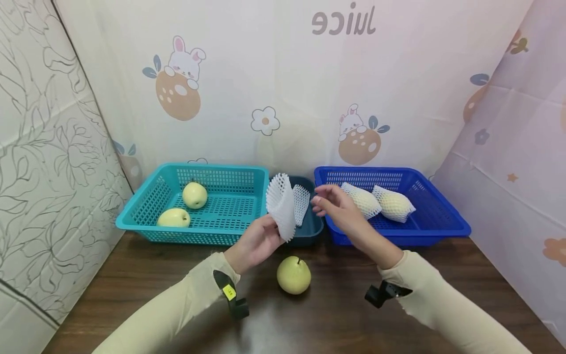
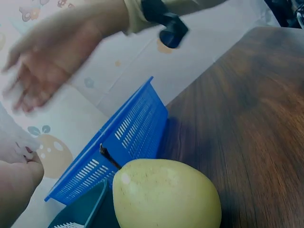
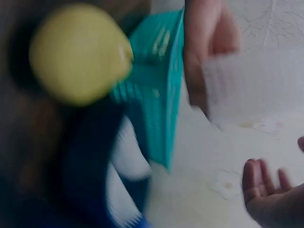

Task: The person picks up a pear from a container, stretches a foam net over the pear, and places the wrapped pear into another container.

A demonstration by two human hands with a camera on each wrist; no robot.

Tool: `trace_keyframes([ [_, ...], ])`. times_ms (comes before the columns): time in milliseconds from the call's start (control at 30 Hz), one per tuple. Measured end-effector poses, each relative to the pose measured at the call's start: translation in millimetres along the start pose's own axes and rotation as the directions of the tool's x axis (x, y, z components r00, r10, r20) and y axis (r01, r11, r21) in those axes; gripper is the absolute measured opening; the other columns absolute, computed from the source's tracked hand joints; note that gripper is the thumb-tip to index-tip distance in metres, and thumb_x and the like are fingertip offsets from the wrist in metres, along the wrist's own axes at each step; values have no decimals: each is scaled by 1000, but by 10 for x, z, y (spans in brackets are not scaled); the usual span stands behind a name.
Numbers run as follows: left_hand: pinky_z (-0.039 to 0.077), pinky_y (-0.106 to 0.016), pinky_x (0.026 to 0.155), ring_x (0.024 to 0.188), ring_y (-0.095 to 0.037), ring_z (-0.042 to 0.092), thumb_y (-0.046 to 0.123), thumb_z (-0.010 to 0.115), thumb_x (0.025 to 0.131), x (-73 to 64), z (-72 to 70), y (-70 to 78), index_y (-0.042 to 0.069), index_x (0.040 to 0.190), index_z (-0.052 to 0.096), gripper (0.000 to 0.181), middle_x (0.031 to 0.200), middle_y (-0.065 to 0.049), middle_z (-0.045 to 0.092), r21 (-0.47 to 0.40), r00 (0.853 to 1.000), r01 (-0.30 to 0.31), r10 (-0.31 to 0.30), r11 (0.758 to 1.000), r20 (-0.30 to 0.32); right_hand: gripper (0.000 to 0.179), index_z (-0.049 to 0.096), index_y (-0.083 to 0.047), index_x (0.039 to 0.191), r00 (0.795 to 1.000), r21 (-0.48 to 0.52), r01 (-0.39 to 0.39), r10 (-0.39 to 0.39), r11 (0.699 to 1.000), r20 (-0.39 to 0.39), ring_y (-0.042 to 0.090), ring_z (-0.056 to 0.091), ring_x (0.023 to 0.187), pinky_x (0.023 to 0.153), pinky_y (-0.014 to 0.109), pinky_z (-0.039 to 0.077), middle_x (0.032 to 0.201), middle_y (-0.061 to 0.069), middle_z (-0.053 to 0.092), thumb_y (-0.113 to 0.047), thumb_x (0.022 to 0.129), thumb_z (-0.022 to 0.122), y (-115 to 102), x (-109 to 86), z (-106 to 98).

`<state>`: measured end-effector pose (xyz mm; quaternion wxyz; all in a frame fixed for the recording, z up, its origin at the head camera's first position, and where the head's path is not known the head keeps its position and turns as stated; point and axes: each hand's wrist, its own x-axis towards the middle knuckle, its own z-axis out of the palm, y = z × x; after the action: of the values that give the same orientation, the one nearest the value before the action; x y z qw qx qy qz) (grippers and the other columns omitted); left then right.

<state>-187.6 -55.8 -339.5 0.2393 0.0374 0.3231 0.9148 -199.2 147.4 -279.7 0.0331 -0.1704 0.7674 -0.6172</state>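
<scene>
My left hand (image 1: 258, 242) pinches a white foam net sleeve (image 1: 283, 209), which stands upright over the small dark basket. The sleeve's upper end gapes a little; in the right wrist view the sleeve (image 3: 259, 85) is blurred. To its right, apart from it, my right hand (image 1: 342, 211) hangs with loosely bent fingers and holds nothing. The left wrist view also has this right hand (image 2: 57, 61), blurred. A yellow-green pear (image 1: 294, 276) with a dark stem sits on the table below both hands. More foam sleeves (image 1: 301, 201) lie in the small dark basket (image 1: 311, 240).
At left stands a teal basket (image 1: 137, 227) with two pears (image 1: 194, 195) inside. A blue basket (image 1: 451, 227) at right holds two pears in foam sleeves (image 1: 393, 204). The brown wooden table (image 1: 327, 324) runs in front, and a printed curtain (image 1: 283, 64) hangs behind.
</scene>
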Motion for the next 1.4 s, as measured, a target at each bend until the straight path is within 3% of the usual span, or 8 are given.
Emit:
trace_keyframes([
  [67, 41, -28, 88, 105, -14, 50, 4, 30, 100, 13, 14, -10, 9, 126, 40, 28, 123, -5, 49, 13, 1000, -15, 15, 1000, 0, 39, 40, 10, 126, 988, 143, -152, 147, 978, 46, 16, 59, 87, 82, 29, 50, 101, 12, 58, -16, 99, 49, 98, -13, 72],
  [167, 37, -30, 96, 114, -15, 45, 5, 28, 100, 30, 25, -28, 7, 133, 34, 33, 134, -9, 39, 23, 1000, -26, 26, 999, 6, 43, 38, 10, 127, 945, 326, -325, 290, 888, 151, 17, 59, 87, 85, 31, 49, 98, 10, 58, -21, 99, 48, 210, -32, 174],
  [267, 30, -33, 104, 123, -17, 38, 5, 26, 100, 40, 20, -43, 5, 142, 25, 42, 146, -13, 28, 29, 999, -31, 31, 999, 23, 50, 35, 11, 130, 898, 421, -435, 355, 796, 259, 20, 59, 94, 90, 33, 47, 103, 13, 56, -27, 100, 46, 282, -53, 267],
  [367, 27, -34, 106, 125, -18, 35, 4, 26, 101, 47, 5, -56, 2, 146, 20, 45, 148, -15, 26, 38, 999, -42, 41, 998, 29, 52, 35, 9, 131, 878, 469, -475, 370, 745, 303, 22, 56, 101, 93, 35, 44, 109, 14, 56, -32, 101, 44, 322, -62, 338],
  [667, 39, -30, 92, 108, -12, 48, 11, 34, 103, 48, -42, -105, 16, 123, 44, 23, 118, 1, 52, 64, 994, -88, 92, 994, -53, 30, 46, 0, 117, 892, 589, -440, 408, 677, 198, 21, 50, 100, 90, 32, 42, 109, 10, 50, -25, 101, 48, 371, -16, 425],
  [1067, 43, -28, 85, 104, -16, 49, -1, 33, 99, 0, -107, -105, 7, 128, 40, 30, 119, -6, 50, 63, 999, -22, 25, 998, -39, 22, 43, -5, 121, 913, 844, -370, 320, 387, 254, 16, 54, 104, 93, 30, 43, 112, 5, 58, -17, 103, 40, 461, -28, 378],
  [1167, 43, -28, 86, 105, -16, 50, 1, 33, 101, -8, -117, -80, 7, 128, 40, 29, 120, -6, 51, 36, 1000, 2, -1, 999, -31, 22, 49, -3, 117, 923, 871, -356, 272, 338, 272, 16, 56, 104, 92, 31, 44, 111, 7, 60, -16, 102, 39, 466, -41, 369],
  [1400, 35, -30, 98, 120, -15, 41, 6, 27, 102, -5, -131, -20, 9, 143, 27, 40, 134, -5, 42, 8, 1000, 12, -12, 1000, 11, 26, 45, -4, 120, 924, 866, -372, 219, 334, 312, 16, 55, 107, 92, 29, 43, 114, 6, 60, -18, 102, 32, 483, -54, 377],
])
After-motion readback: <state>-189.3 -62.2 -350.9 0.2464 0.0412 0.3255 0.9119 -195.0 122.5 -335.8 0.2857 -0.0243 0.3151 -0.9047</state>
